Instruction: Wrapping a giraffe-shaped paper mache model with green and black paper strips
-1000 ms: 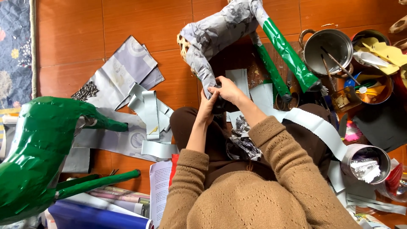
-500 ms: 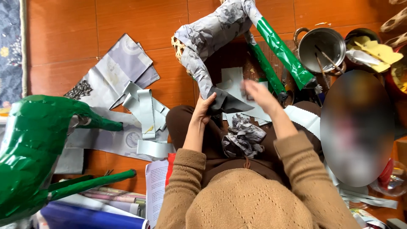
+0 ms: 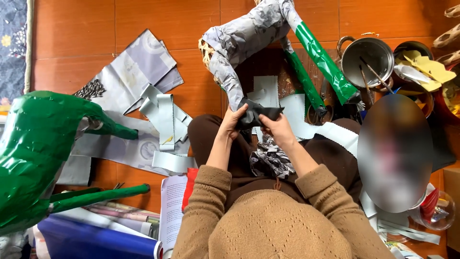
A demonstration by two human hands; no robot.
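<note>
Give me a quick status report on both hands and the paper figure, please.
Left hand and right hand both gripping a dark paper piece at the grey paper-covered figure's leg. Paper strips lie apart to the left; nothing blocking.

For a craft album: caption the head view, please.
Both hands press a dark paper piece onto a grey paper-covered animal figure, beside a green foil-wrapped figure.

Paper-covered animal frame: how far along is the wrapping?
Done: two legs wear green foil, and the body is covered in grey printed paper. In hand: the left hand and right hand press a dark paper piece onto a grey leg. Left: bamboo weave shows bare; the body lacks green.
</note>
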